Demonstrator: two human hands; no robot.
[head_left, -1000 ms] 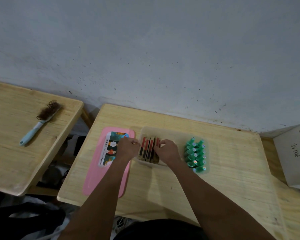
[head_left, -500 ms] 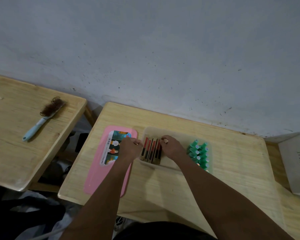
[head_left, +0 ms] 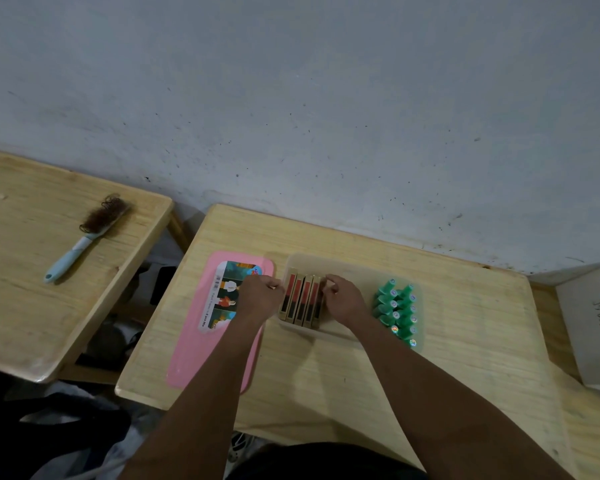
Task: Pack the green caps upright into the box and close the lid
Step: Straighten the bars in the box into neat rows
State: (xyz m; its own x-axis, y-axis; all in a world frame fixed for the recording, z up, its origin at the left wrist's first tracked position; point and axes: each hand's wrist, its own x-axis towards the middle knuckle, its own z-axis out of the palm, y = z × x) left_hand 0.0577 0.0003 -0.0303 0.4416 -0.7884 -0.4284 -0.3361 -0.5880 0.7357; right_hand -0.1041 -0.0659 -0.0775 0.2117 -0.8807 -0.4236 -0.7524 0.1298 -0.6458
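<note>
Located right of frame centre: caps (head_left: 395,313), green, massed in two tight rows at the right end of the box (head_left: 340,263). Tops pointing up and slightly toward the upper right; true tilt or lens effect not determinable. No change in the cluster over the last second.

Left end of the box: four packs (head_left: 302,301), gold and red, on edge, side by side. Flanked on both sides by hands.

Right hand (head_left: 343,301): shifted over the last second from lying low across the packs to the upper right corner of the row. Fingers narrow and curled, tips touching the last pack. Actual grip not confirmable.

Left hand (head_left: 260,296): unmoved, curled narrow against the left wall of the box, beside the first pack. Holding the wall or only bracing it: cannot tell.

Meaning for the task, as a judgement: packs now squared up and fully exposed; caps apparently all loaded. Current step likely final tidying of the contents before closure.

Lid (head_left: 205,341): pink, flat on the counter (head_left: 465,358), just left of the box, partly under the left forearm. Not yet fitted. Remaining step: lift, align over the rim, press down. Check for caps above rim height before pressing.

Outside the work: brush (head_left: 87,233) on the second counter at left of frame; carton (head_left: 596,323) at the right edge. Neither involved.
</note>
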